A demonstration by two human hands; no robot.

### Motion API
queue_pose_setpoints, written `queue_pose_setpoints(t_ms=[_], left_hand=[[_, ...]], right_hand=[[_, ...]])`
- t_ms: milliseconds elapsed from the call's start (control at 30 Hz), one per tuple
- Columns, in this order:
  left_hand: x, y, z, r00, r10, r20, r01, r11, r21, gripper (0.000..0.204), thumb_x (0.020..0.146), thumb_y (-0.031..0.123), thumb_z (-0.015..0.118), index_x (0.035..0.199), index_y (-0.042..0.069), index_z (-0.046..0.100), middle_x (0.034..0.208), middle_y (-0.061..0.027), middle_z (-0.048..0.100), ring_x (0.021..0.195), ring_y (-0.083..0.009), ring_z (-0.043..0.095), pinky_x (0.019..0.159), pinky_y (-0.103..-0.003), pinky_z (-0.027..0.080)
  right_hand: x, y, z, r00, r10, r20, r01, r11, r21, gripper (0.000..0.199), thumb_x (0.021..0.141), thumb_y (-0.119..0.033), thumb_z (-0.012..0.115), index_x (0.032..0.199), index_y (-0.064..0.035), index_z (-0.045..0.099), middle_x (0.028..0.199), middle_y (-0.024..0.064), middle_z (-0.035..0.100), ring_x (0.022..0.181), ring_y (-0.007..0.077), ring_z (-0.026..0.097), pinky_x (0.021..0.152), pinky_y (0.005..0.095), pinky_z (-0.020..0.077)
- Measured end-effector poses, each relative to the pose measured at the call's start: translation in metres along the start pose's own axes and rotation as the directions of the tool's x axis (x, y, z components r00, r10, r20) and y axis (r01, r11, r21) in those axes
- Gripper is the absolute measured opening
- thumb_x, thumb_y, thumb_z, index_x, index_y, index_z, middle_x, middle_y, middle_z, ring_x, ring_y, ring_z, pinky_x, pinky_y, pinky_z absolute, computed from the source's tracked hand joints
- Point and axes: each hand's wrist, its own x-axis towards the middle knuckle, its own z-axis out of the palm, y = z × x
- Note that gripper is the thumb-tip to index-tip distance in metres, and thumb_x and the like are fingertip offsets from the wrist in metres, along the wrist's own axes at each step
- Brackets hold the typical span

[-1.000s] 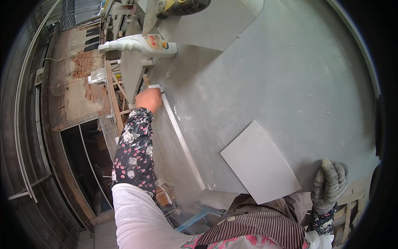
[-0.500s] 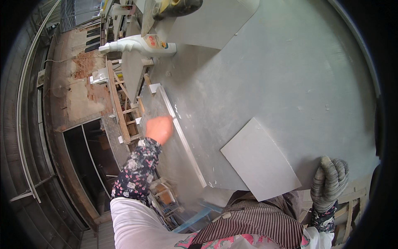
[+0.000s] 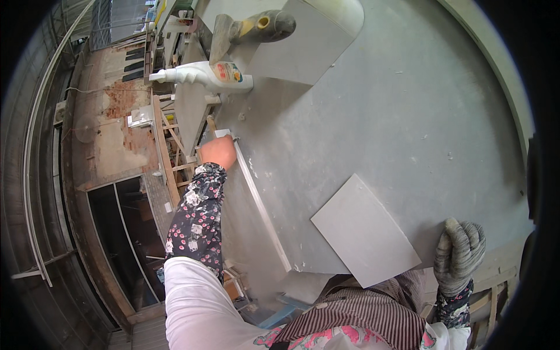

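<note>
My left hand [image 3: 219, 153], bare with a floral sleeve, is closed at the left edge of the large grey board [image 3: 373, 111]. Its fingertips are at the far end of a long white strip [image 3: 262, 207] running along that edge. A small white block [image 3: 223, 133] shows just beyond the fingers; what they pinch, if anything, is hidden. My right hand [image 3: 459, 254], in a grey knitted glove, rests at the near right edge with fingers stretched forward and nothing visible in it. Between the hands a rectangular light grey panel [image 3: 366, 231] lies flat, overhanging the near edge.
At the far left lies a white spray bottle [image 3: 219, 77] on its side. Behind it is a putty knife [image 3: 265, 26] with a black and yellow handle, beside another grey panel [image 3: 309, 44]. Wooden frames [image 3: 169, 134] stand past the left edge.
My left hand has moved away from me along the white strip to its far end. The view has shifted slightly; my right hand has stayed near its place.
</note>
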Motion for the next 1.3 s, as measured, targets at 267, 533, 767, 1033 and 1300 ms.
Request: queue_pose_setpoints(t_ms=[267, 533, 767, 1033, 1300], left_hand=[[-0.128, 0.045, -0.005, 0.913, 0.359, 0.195, -0.347, 0.933, -0.093, 0.014, 0.081, 0.016, 0.058, 0.085, 0.007, 0.069, 0.079, -0.0152, 0.069, 0.078, -0.0357, 0.068, 0.067, -0.050, 0.053], [-0.255, 0.104, -0.079, 0.928, 0.361, 0.094, -0.131, 0.553, -0.823, 0.016, 0.098, 0.019, 0.056, 0.105, 0.005, 0.059, 0.080, -0.0208, 0.062, 0.078, -0.0417, 0.062, 0.068, -0.048, 0.051], [-0.315, 0.181, -0.085, 0.963, 0.250, 0.104, 0.191, -0.357, -0.914, 0.015, 0.103, 0.015, 0.058, 0.105, 0.000, 0.059, 0.090, -0.0041, 0.069, 0.078, -0.0098, 0.062, 0.070, -0.026, 0.051], [-0.339, 0.227, -0.088, 0.960, 0.271, -0.073, 0.087, -0.535, -0.840, 0.015, 0.102, 0.013, 0.059, 0.100, -0.001, 0.063, 0.091, -0.0035, 0.070, 0.084, -0.0093, 0.065, 0.077, -0.026, 0.054], [-0.351, 0.220, -0.064, 0.942, 0.297, -0.156, -0.034, -0.378, -0.925, 0.021, 0.101, 0.019, 0.060, 0.097, -0.001, 0.066, 0.085, -0.0049, 0.072, 0.080, -0.0090, 0.065, 0.074, -0.027, 0.053]], right_hand=[[-0.002, 0.001, 0.002, 0.998, -0.013, -0.054, 0.012, 1.000, -0.006, 0.023, 0.088, -0.005, 0.067, 0.110, -0.0058, 0.065, 0.095, 0.0106, 0.062, 0.080, 0.0312, 0.060, 0.072, 0.0425, 0.0499], [0.006, -0.006, 0.001, 0.987, -0.088, -0.132, 0.092, 0.995, 0.025, 0.022, 0.088, -0.005, 0.067, 0.109, -0.0052, 0.066, 0.093, 0.0142, 0.066, 0.082, 0.0316, 0.064, 0.073, 0.0425, 0.0513], [-0.022, -0.062, -0.019, 0.869, 0.001, 0.495, -0.352, 0.704, 0.617, 0.034, 0.091, -0.022, 0.074, 0.118, -0.0022, 0.067, 0.100, 0.0130, 0.070, 0.092, 0.0227, 0.067, 0.080, 0.0366, 0.0556], [-0.042, -0.115, 0.001, 0.759, -0.072, 0.647, -0.559, 0.439, 0.704, 0.023, 0.094, -0.019, 0.073, 0.107, -0.0007, 0.071, 0.095, 0.0057, 0.071, 0.086, 0.0127, 0.063, 0.077, 0.0298, 0.0522], [-0.029, -0.131, -0.015, 0.786, 0.164, 0.596, -0.590, 0.488, 0.644, 0.019, 0.093, -0.020, 0.075, 0.098, -0.0022, 0.075, 0.082, 0.0018, 0.071, 0.078, 0.0104, 0.060, 0.071, 0.0256, 0.0481]])
